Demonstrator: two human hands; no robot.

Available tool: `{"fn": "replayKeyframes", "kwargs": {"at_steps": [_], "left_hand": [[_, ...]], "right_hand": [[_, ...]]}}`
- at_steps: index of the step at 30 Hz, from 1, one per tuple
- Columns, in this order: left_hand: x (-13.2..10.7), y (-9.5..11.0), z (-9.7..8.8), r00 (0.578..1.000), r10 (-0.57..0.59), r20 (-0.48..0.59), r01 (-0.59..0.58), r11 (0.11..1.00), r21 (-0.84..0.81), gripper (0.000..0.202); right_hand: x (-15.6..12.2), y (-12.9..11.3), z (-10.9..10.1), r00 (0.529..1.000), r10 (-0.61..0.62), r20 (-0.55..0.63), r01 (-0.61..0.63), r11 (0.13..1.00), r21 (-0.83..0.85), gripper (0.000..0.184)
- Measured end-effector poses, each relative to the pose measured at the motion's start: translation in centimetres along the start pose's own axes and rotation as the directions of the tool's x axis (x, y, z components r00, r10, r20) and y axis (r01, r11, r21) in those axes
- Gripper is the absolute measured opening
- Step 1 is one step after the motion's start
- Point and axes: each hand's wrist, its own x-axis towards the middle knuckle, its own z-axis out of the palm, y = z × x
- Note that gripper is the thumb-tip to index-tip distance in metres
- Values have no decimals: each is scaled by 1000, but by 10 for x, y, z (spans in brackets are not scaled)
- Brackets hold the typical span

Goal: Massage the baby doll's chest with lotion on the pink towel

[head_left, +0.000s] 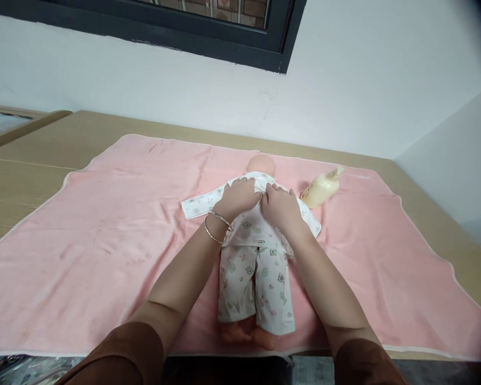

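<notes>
A baby doll (256,235) in a white printed top and trousers lies stretched out, its bald head (261,164) away from me and its bare feet (250,334) near the front edge. On the left side of its upper body rests my left hand (240,197), fingers laid over the cloth, two bangles at the wrist. Opposite it, my right hand (279,206) lies on the right side, fingers apart, thumb close to the left one. Both hands touch the top without visibly gripping it. Whether the doll faces up or down I cannot tell.
A pale yellow pump bottle (321,189) lies tilted just right of the doll. Under everything spreads a pink blanket (104,240) on a wooden table (36,176). A white wall (336,91) with a dark window frame (224,43) stands behind.
</notes>
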Motion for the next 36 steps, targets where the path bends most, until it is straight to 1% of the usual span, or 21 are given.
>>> {"fn": "replayKeyframes", "kwargs": {"at_steps": [2,4,7,9,11,12,14,16,18,20,22,24,27,30,33,36], "left_hand": [[-4,5,-2,1000,1,30,-3,999,55,41],[-2,5,0,1000,-14,18,13,998,57,45],[8,-2,11,999,-42,-16,41,998,-53,56],[14,-6,17,999,-52,-12,50,991,-127,62],[14,-8,18,999,-53,8,54,988,-146,62],[11,-7,16,999,-46,22,49,991,-128,61],[3,-3,8,999,-5,47,7,999,-33,52],[-8,3,-1,996,66,67,-72,992,101,40],[-17,8,-10,988,120,97,-137,971,196,34],[-21,12,-15,984,122,128,-147,967,209,33],[-19,11,-15,987,88,138,-112,978,175,32],[-12,8,-10,993,44,107,-57,991,123,32],[2,0,7,1000,-23,-6,23,1000,10,41],[14,-5,23,991,-90,-96,81,992,-96,47],[18,-5,32,983,-123,-138,106,987,-124,45],[18,-3,33,980,-129,-153,112,987,-117,43]], "right_hand": [[-1,0,-4,1000,-9,20,9,1000,12,44],[5,6,-1,1000,1,24,-2,999,48,44],[18,19,12,999,31,-17,-30,998,60,53],[24,23,21,998,48,-38,-47,998,34,59],[24,23,24,998,50,-35,-49,999,9,60],[22,20,22,998,46,-31,-46,999,-2,59],[13,13,14,1000,17,-18,-18,999,-30,56],[1,2,2,999,-38,9,39,997,-66,50],[-9,-7,-8,996,-81,34,84,992,-94,43],[-13,-10,-13,995,-88,43,92,991,-98,38],[-7,-6,-10,997,-72,29,74,995,-66,38],[4,6,-1,999,-53,-1,53,999,2,41],[21,23,17,999,9,-38,-5,995,102,52],[28,30,30,998,49,-39,-44,993,112,60],[27,28,32,998,44,-47,-39,994,98,60],[25,26,30,997,36,-66,-30,995,99,60]]}}
